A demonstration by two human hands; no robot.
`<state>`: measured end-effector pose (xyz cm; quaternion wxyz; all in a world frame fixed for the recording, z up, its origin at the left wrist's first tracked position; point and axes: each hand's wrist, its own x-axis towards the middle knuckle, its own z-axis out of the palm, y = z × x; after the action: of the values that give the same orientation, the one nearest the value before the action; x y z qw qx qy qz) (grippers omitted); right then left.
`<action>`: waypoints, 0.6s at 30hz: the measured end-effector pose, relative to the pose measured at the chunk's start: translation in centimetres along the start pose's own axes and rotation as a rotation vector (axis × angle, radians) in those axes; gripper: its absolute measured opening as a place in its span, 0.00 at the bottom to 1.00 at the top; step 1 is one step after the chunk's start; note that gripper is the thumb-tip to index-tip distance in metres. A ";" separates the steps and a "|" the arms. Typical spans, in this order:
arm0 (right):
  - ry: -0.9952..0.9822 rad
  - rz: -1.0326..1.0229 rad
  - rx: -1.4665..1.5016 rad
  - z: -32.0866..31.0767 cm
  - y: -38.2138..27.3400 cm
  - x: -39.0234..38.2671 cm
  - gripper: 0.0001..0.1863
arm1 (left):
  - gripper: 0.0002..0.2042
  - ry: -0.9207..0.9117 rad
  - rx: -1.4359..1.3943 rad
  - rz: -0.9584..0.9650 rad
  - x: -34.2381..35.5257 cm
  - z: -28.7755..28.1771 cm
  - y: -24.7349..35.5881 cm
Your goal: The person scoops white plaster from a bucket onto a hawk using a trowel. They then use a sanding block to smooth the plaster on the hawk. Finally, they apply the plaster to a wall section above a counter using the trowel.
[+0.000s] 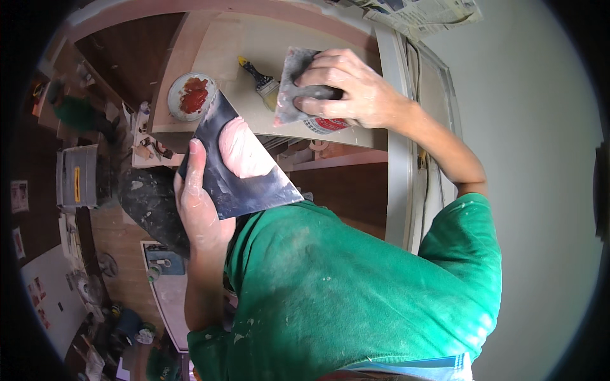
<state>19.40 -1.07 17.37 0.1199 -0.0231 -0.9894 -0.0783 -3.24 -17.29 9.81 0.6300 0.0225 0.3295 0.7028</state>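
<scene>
My left hand [202,200] grips the edge of a dark, flat mixing board [232,197], its thumb lying along the near-left side. A smooth mound of pink putty [244,149] sits on the board. Above and to the right, my right hand [346,86] is closed on a grey, smeared putty spreader [290,95] with a dark grip. The spreader is apart from the putty. Below that hand, a can with a red label [327,125] is partly hidden. On the worktop [219,47] lie a paintbrush [262,82] and a white plate [173,98] holding reddish-brown paste.
Along the right side runs a pale wall [534,159], with a grey frame [397,108] beside the worktop. Printed paper [432,16] hangs at the top. Far left are a grey bin [79,178] and a person in green [79,111]. A white table [168,311] stands lower left.
</scene>
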 end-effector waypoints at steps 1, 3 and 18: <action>0.027 -0.033 -0.003 -0.8 -0.1 1.0 0.13 | 0.19 0.049 0.087 0.045 0.4 -0.5 0.0; 0.086 -0.090 -0.011 -2.7 -1.3 3.0 0.13 | 0.18 0.096 0.195 0.091 1.0 -0.6 0.0; 0.073 -0.259 0.199 -3.1 -2.9 6.3 0.12 | 0.22 -0.136 -0.046 -0.114 1.5 -0.2 1.1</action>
<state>13.79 -4.28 21.47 0.1463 0.1195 -0.9820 0.0043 -4.56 -16.01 9.64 0.6903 0.0369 0.2706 0.6700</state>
